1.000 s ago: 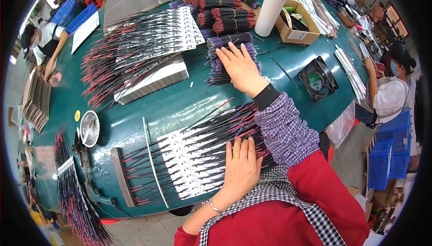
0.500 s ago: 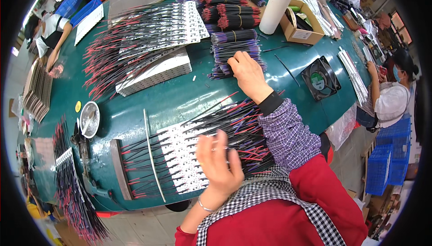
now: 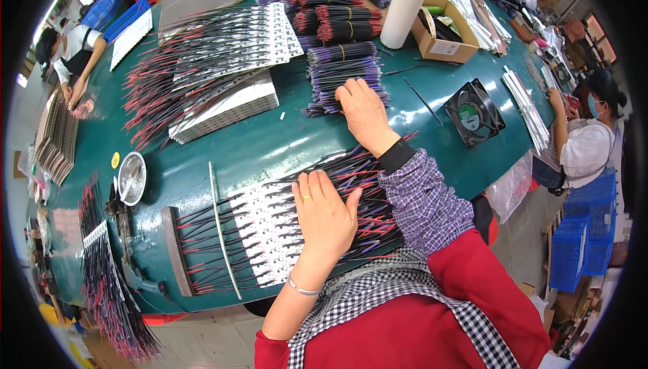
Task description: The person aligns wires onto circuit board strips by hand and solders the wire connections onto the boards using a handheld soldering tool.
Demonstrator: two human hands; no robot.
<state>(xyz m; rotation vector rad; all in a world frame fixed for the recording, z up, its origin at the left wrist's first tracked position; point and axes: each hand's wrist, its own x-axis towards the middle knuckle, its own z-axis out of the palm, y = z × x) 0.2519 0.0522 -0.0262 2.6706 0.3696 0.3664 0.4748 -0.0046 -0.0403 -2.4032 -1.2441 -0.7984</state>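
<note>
My left hand [image 3: 325,217] lies flat, fingers stretched out, over the black wires on a white panel sheet [image 3: 260,234] in front of me. Black wires with red and purple ends [image 3: 371,197] spread from both sides of that sheet. Farther off, my right hand [image 3: 364,114] rests at the near edge of a pile of short black wires with purple ends [image 3: 341,75]. Its fingers are bent and closed at the wires; the fingertips are partly hidden, so what they pinch cannot be made out. A pale thin strip [image 3: 223,234] lies across the wires left of the sheet.
Stacked white panels with wires [image 3: 226,106] stand at the back left. A white bottle [image 3: 405,8], a cardboard box [image 3: 445,48] and a black fan [image 3: 474,114] are at the right. A metal bowl [image 3: 132,179] and a dark bar [image 3: 177,251] lie left. Two people sit at the table.
My left hand has come down from a blurred, raised pose to lie flat on the wires. My right hand stays at the wire pile, its fingers slightly shifted. The whole view has moved slightly.
</note>
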